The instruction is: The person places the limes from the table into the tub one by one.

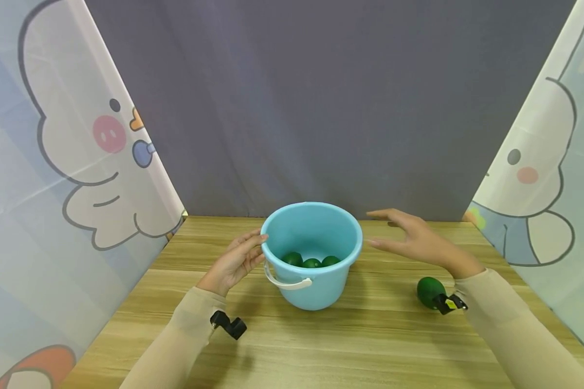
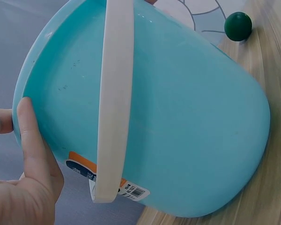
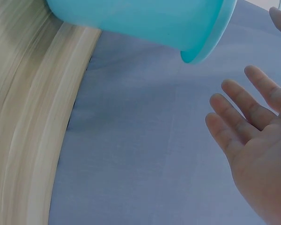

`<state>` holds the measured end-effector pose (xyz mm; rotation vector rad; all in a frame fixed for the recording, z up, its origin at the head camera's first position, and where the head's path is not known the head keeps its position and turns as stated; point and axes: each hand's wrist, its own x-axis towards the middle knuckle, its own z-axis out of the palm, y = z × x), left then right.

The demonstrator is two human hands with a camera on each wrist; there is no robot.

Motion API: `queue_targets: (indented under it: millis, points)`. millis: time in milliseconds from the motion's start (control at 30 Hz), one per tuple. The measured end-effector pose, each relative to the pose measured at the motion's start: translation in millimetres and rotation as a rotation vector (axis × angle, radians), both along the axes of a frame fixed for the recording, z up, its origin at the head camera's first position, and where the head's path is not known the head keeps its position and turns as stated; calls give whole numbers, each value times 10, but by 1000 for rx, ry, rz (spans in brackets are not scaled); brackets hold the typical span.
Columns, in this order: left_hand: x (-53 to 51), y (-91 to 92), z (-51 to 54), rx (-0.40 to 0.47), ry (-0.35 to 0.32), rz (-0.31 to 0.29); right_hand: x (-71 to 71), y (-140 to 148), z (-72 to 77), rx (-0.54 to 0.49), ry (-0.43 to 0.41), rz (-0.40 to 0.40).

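Observation:
A light blue bucket (image 1: 316, 292) stands on the wooden table, its white handle (image 2: 114, 93) hanging down one side. Inside, three dark green, rounded fruits (image 1: 292, 259) show at the bottom. My left hand (image 1: 236, 262) pinches the bucket's rim at its left, with a finger outside and another digit over the edge. To the right of the bucket, my right hand (image 1: 413, 237) is held in the air, fingers spread and apart from the rim; its palm (image 3: 260, 173) holds nothing. One more dark green, egg-shaped fruit (image 1: 428, 292) lies on the table beneath my right wrist.
The wooden table (image 1: 292, 351) ends at a dark grey cloth backdrop (image 1: 311, 108). Cartoon-printed curtains (image 1: 78, 162) hang on both sides. A label with a barcode (image 2: 133, 191) is stuck on the bucket. Each wrist carries a black mount (image 1: 229, 324).

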<state>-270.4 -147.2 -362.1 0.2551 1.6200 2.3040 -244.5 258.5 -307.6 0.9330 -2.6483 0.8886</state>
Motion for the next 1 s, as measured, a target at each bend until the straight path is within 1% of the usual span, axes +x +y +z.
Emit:
queue_targets:
  millis: [300, 633, 900, 1000]
  points:
    - [12, 1, 23, -5, -4, -3, 47, 114, -55, 9, -6, -12]
    - [5, -3, 16, 1, -7, -2, 105, 273, -147, 14, -4, -28]
    - [1, -9, 9, 4, 4, -14, 167, 413, -293, 24, -26, -70]
    - [13, -6, 13, 6, 5, -15, 185, 462, -359, 39, -10, -84]
